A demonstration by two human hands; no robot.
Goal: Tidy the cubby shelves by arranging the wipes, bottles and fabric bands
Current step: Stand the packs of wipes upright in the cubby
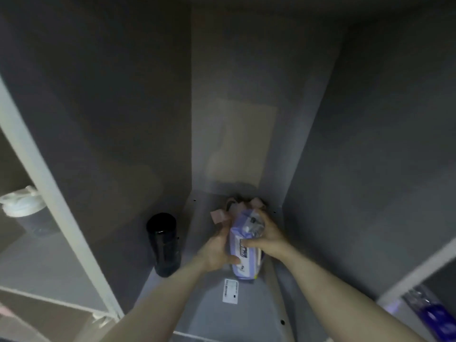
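Both my hands reach deep into the middle cubby and hold one purple and white wipes pack (243, 266). My left hand (217, 253) grips its left side and my right hand (270, 239) wraps its top right. Pink fabric bands (219, 215) lie bunched behind the pack against the back wall. A black bottle (162, 244) stands upright at the cubby's left wall, apart from my hands.
A white sticker (230, 291) lies on the cubby floor (246, 317) in front of the pack. The left cubby holds a bottle with a white lid (21, 202). A purple pack (434, 314) shows in the lower right cubby. White dividers frame each cubby.
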